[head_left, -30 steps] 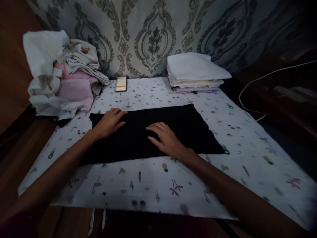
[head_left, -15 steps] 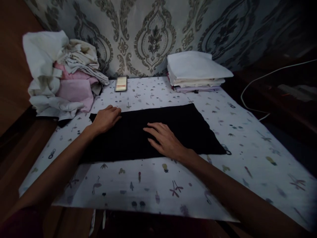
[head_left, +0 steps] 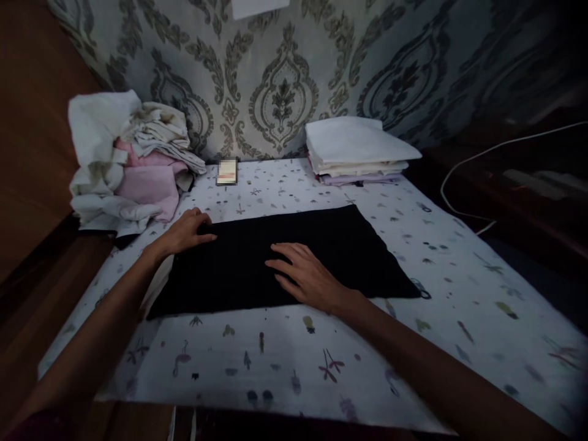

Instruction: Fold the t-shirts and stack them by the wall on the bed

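Note:
A black cloth (head_left: 239, 269) lies flat and roughly rectangular on a white printed sheet (head_left: 257, 361). My left hand (head_left: 189, 231) is at the cloth's far left corner, thumb apart from the bent fingers, with nothing visible between them. On the middle of the cloth rests my right hand (head_left: 305, 274), palm down with its fingers spread. A strip of whitish fabric (head_left: 158, 285) shows beside the cloth's left edge, below my left wrist.
Crumpled white and pink clothes (head_left: 147, 184) are heaped at the back left. Folded white cloths (head_left: 358, 144) form a stack at the back right. Between them lies a small blurred rectangular object (head_left: 226, 171). A white cable (head_left: 459, 165) hangs at the right.
My left hand has shifted left toward the cloth's edge, and its thumb has moved away from the fingers. My right hand stays on the cloth. The camera view has tilted slightly up.

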Available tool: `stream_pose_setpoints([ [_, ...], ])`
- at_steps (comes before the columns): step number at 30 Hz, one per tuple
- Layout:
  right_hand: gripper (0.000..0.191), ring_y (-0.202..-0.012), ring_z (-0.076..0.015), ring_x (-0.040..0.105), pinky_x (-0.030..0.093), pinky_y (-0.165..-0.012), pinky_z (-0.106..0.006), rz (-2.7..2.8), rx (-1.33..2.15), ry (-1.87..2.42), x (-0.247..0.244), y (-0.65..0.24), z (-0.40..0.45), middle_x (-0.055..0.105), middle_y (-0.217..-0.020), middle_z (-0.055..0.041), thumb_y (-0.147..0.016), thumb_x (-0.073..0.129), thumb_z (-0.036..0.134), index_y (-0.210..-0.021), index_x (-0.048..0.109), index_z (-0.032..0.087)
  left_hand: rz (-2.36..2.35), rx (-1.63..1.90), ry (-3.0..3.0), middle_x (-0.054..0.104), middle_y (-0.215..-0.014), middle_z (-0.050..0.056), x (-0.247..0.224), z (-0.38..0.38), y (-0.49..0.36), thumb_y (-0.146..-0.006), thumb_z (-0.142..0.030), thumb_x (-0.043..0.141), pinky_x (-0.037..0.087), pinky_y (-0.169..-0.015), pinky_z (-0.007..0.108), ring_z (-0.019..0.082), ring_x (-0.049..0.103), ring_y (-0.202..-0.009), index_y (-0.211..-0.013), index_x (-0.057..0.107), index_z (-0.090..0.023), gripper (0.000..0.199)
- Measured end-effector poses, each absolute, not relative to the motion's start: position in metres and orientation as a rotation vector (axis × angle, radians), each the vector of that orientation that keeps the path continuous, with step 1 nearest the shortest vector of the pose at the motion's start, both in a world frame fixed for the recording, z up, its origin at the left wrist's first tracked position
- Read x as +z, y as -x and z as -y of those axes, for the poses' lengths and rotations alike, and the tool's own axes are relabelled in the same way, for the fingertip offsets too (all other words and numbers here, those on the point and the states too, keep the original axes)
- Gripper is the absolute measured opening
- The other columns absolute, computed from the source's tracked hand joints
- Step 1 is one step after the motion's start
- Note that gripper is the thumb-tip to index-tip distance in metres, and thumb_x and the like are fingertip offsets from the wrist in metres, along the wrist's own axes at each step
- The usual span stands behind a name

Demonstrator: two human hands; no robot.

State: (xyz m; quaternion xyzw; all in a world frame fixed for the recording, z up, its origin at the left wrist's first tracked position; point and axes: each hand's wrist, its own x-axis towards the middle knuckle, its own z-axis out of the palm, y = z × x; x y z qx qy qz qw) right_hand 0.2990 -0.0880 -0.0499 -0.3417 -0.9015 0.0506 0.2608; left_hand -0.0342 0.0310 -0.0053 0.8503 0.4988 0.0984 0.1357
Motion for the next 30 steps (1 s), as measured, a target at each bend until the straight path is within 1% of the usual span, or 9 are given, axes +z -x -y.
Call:
stream_pose_setpoints([
  [2,0.030,-0.127,-0.0300,0.054,0.049,-0.100,-0.056,2.433,0.131,0.922,-0.051,-0.299,0.088,0.060,-0.133,-0.0188,-0.097,0.049,0.021,-0.122,0.066,0.019,-1.455,0.298,-2.419,0.054,-0.094,0.006,-0.002,-0.034,0.041,-0.070,-0.054,0.071,0.044,-0.088,0.040,0.027,0.053,-0.095,-0.089,0.062,-0.020,0.040],
  [4,0.030,-0.126,-0.0298,0.055,0.050,-0.099,-0.056,2.428,0.128,0.913,-0.051,-0.299,0.087,0.060,-0.132,-0.0188,-0.097,0.049,0.020,-0.122,0.066,0.018,-1.482,0.322,-2.336,0.055,-0.093,0.004,0.000,-0.033,0.046,-0.067,-0.053,0.073,0.045,-0.082,0.036,0.024,0.054,-0.091,-0.094,0.059,-0.021,0.044],
  [8,0.030,-0.126,-0.0293,0.055,0.050,-0.099,-0.055,2.428,0.132,0.917,-0.050,-0.298,0.086,0.061,-0.132,-0.0183,-0.097,0.048,0.020,-0.122,0.067,0.018,-1.523,0.400,-2.068,0.055,-0.075,-0.004,-0.001,-0.027,0.048,-0.067,-0.049,0.072,0.040,-0.064,0.028,0.017,0.052,-0.068,-0.107,0.054,-0.023,0.051],
  [12,0.030,-0.125,-0.0289,0.056,0.051,-0.100,-0.053,2.431,0.123,0.915,-0.051,-0.299,0.087,0.061,-0.131,-0.0187,-0.098,0.047,0.020,-0.121,0.067,0.016,-1.493,0.634,-1.851,0.048,-0.062,-0.008,-0.003,-0.022,0.044,-0.062,-0.046,0.072,0.034,-0.055,0.025,0.013,0.046,-0.056,-0.098,0.057,-0.022,0.045],
  [15,0.030,-0.124,-0.0284,0.057,0.051,-0.100,-0.052,2.429,0.117,0.904,-0.052,-0.301,0.087,0.062,-0.130,-0.0181,-0.098,0.047,0.021,-0.120,0.067,0.017,-1.535,0.803,-1.659,0.051,-0.066,-0.006,-0.003,-0.017,0.043,-0.064,-0.050,0.070,0.039,-0.055,0.025,0.013,0.051,-0.056,-0.098,0.057,-0.021,0.046],
  [18,0.027,-0.124,-0.0286,0.057,0.050,-0.101,-0.052,2.416,0.142,0.884,-0.047,-0.296,0.086,0.063,-0.127,-0.0180,-0.098,0.048,0.022,-0.115,0.069,0.015,-1.568,0.808,-1.590,0.055,-0.073,-0.002,-0.002,-0.014,0.049,-0.066,-0.050,0.067,0.044,-0.056,0.027,0.015,0.056,-0.060,-0.099,0.057,-0.020,0.046],
  [23,0.025,-0.127,-0.0261,0.054,0.045,-0.106,-0.047,2.488,0.229,0.835,-0.023,-0.250,0.067,0.063,-0.131,-0.0147,-0.100,0.050,0.025,-0.116,0.068,0.017,-1.529,0.611,-1.872,0.056,-0.078,-0.001,-0.002,-0.022,0.057,-0.068,-0.033,0.059,0.039,-0.055,0.025,0.014,0.053,-0.063,-0.106,0.063,-0.021,0.040],
  [27,0.031,-0.121,-0.0275,0.054,0.045,-0.102,-0.045,2.454,0.281,1.213,-0.009,-0.200,0.035,0.060,-0.130,-0.0171,-0.101,0.046,0.026,-0.126,0.061,0.013,-1.533,0.430,-2.073,0.060,-0.081,0.001,0.001,-0.037,0.052,-0.065,-0.028,0.057,0.044,-0.068,0.030,0.018,0.055,-0.073,-0.093,0.065,-0.020,0.030],
  [30,0.027,-0.115,-0.0281,0.055,0.046,-0.097,-0.042,2.407,0.344,1.468,-0.012,-0.183,0.016,0.061,-0.121,-0.0173,-0.096,0.055,0.026,-0.118,0.062,0.011,-1.491,0.437,-2.006,0.062,-0.082,0.001,0.008,-0.042,0.051,-0.063,-0.029,0.061,0.046,-0.070,0.031,0.019,0.057,-0.078,-0.079,0.061,-0.020,0.019],
])
